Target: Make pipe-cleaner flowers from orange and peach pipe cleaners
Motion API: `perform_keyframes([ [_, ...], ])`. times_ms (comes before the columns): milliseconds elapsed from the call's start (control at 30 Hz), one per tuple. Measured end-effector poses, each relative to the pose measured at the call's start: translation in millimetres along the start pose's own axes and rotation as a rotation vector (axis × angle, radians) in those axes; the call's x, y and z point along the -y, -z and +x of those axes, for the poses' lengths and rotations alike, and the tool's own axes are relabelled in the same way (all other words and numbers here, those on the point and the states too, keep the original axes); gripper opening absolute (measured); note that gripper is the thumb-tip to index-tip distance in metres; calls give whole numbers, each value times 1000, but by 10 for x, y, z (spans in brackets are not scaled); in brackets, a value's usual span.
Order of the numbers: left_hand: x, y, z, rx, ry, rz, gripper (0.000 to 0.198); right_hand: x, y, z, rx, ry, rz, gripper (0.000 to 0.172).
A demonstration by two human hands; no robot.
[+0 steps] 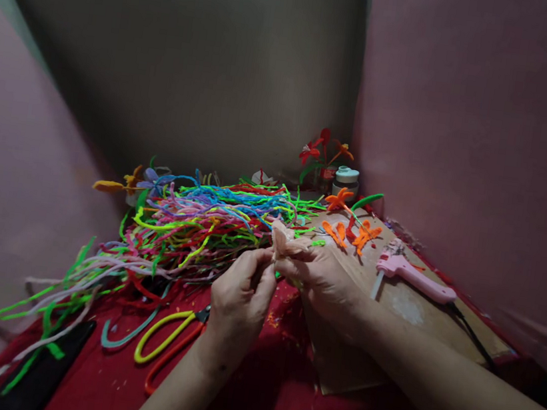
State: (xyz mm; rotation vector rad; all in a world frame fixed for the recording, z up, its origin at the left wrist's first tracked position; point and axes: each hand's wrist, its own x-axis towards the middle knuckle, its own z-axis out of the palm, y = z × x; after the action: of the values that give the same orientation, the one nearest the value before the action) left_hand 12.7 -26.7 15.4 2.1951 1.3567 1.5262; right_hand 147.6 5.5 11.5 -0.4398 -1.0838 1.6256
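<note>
In the head view, both hands meet at the middle over the table's front part. Between them stands a pale peach flower-like piece (pixel 283 238) with a few petals, which looks made of fuzzy pipe cleaner. My left hand (pixel 243 292) is closed, thumb and forefinger pinching the base of the piece. From the right, my right hand (pixel 321 282) pinches the same piece, its fingers close to the left fingertips. A bit of green shows under the right fingers. The fingers hide the lower end of the piece.
A heap of colourful pipe cleaners (pixel 211 217) lies behind and left. Scissors (pixel 165 339) lie left of my left wrist, near a black flat object (pixel 45 370). A pink glue gun (pixel 415 277) and orange petals (pixel 367 236) rest on a brown board (pixel 335 348). Behind stands a lidded jar (pixel 346 179).
</note>
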Motion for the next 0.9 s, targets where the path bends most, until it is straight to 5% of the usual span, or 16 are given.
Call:
perform_keyframes([
  [167, -123, 46, 33, 23, 377, -345, 12, 46, 38, 6, 73, 41, -73, 12],
  [433, -235, 86, 108, 27, 696, -723, 17, 110, 22, 19, 8, 112, -190, 8],
  [567, -234, 115, 145, 94, 797, -899, 17, 55, 63, 24, 24, 60, -103, 4],
  [733, -143, 161, 191, 312, 919, -1158, 17, 16, 97, 20, 96, -32, -63, 7],
  [900, -109, 175, 193, 379, 898, -1071, 14, 17, 38, 1, 64, -81, 24, 10],
])
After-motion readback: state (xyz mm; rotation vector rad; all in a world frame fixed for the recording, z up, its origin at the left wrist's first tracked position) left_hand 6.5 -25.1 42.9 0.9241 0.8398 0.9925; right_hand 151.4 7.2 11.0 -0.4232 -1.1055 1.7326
